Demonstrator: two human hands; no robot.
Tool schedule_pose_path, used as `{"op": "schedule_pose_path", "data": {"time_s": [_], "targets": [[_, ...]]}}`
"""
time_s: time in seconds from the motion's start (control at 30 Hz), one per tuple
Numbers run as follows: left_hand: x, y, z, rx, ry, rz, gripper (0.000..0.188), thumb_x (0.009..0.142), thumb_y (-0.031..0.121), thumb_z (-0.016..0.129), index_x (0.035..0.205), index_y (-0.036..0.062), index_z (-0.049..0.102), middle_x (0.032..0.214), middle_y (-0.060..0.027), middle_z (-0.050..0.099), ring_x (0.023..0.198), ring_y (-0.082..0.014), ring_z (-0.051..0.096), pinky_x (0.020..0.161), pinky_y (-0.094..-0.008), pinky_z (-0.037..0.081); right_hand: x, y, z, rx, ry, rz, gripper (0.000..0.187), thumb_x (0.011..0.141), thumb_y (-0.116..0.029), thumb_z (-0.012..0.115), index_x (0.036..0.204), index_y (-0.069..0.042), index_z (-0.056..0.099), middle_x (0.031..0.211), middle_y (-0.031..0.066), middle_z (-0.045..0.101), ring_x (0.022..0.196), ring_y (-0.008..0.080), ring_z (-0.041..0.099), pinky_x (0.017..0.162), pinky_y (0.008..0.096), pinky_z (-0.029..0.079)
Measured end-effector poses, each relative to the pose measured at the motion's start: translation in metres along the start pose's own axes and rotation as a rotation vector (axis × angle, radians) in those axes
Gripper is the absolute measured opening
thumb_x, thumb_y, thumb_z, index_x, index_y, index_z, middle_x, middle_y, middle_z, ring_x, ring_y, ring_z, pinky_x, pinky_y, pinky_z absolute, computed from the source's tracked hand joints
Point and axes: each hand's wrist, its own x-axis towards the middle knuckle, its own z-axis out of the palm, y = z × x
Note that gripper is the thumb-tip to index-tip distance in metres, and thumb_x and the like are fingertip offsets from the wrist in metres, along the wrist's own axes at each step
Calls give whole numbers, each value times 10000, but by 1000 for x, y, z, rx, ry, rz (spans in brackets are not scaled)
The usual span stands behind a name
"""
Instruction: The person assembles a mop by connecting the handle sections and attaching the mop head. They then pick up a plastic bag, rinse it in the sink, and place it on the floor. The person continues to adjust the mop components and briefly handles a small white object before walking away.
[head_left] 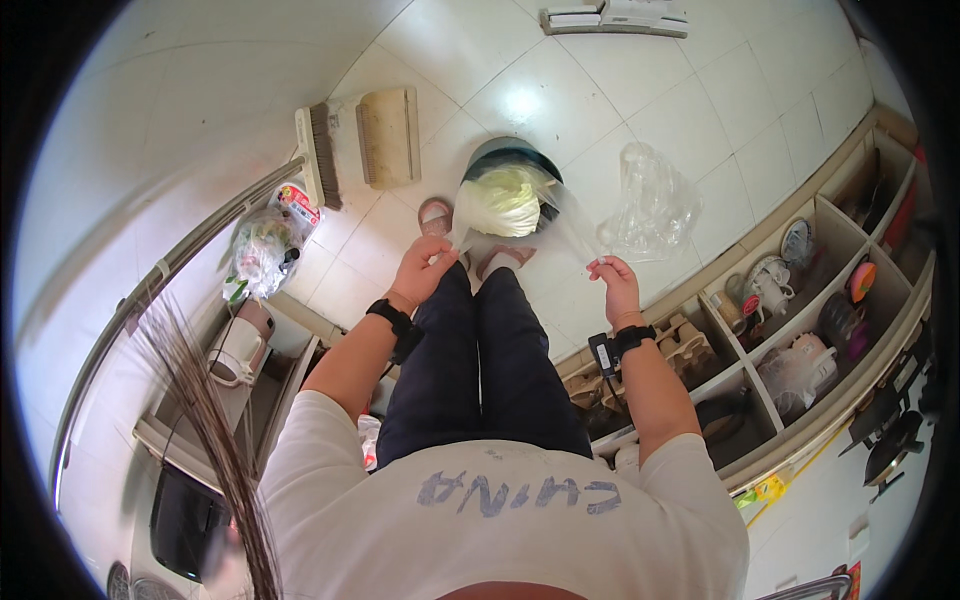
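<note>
A pale green-and-white cabbage (pixel 505 205), seemingly a napa cabbage, shows at or inside the mouth of a dark round bin (pixel 507 148) just beyond my feet. Spread over and beside the cabbage is a sheet of thin transparent plastic film (pixel 568 222). My left hand (pixel 422 270) pinches one corner of the film, left of the cabbage. On the other side my right hand (pixel 618 287) pinches another corner between thumb and fingers, pulling the film taut toward the right. Whether the film is a sheet or a bag, I cannot tell.
A crumpled transparent plastic bag (pixel 655 205) lies on the floor to the right. Ahead on the left are a broom (pixel 320 155) and a dustpan (pixel 388 138). Open shelving (pixel 740 362) with pots and containers lines the right; a wrapped bundle of vegetables (pixel 262 250) sits at left.
</note>
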Motion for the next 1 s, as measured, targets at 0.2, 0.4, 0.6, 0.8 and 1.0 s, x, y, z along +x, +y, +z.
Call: {"op": "schedule_pose_path", "data": {"time_s": [0.2, 0.4, 0.6, 0.8, 1.0], "targets": [[-6, 50, 27, -230, -253, 46, 187, 951, 120, 542, 1032, -13, 647, 895, -47, 662, 848, -129, 610, 798, -260, 468, -21, -28, 20, 19, -302, 110, 296, 798, 47, 501, 1052, 10, 649, 936, 75, 677, 963, 147, 578, 939, 265, 394], [-3, 79, 68, -48, -201, 33, 262, 949, 85, 486, 1158, 19, 630, 890, -124, 638, 737, -212, 628, 736, -305, 517, -32, -50, 63, -265, -524, -195, 634, 873, 57, 446, 1475, -130, 376, 1016, 88, 655, 928, 159, 626, 892, 285, 462], [-12, 99, 68, 69, -393, 185, 268, 965, 65, 462, 1180, 24, 616, 949, -109, 634, 809, -166, 623, 701, -293, 543, -44, -64, 82, -597, -589, -203, 569, 947, 25, 410, 1471, -196, 376, 1061, 87, 652, 889, 167, 646, 861, 273, 490], [-15, 124, 57, -177, -613, -197, 255, 983, 122, 463, 1162, 21, 613, 1031, -98, 652, 896, -168, 636, 748, -312, 568, -58, -81, 89, -606, -629, -418, 531, 942, 48, 420, 1429, -162, 435, 1106, 99, 642, 945, 176, 629, 866, 280, 487], [-22, 141, 34, -251, -733, -237, 267, 961, 169, 531, 1163, 7, 597, 1024, -92, 657, 899, -166, 644, 763, -317, 564, -69, -95, 103, -452, -752, -189, 541, 914, 77, 474, 1414, -126, 438, 1209, 78, 611, 1068, 149, 590, 948, 282, 454]]}}
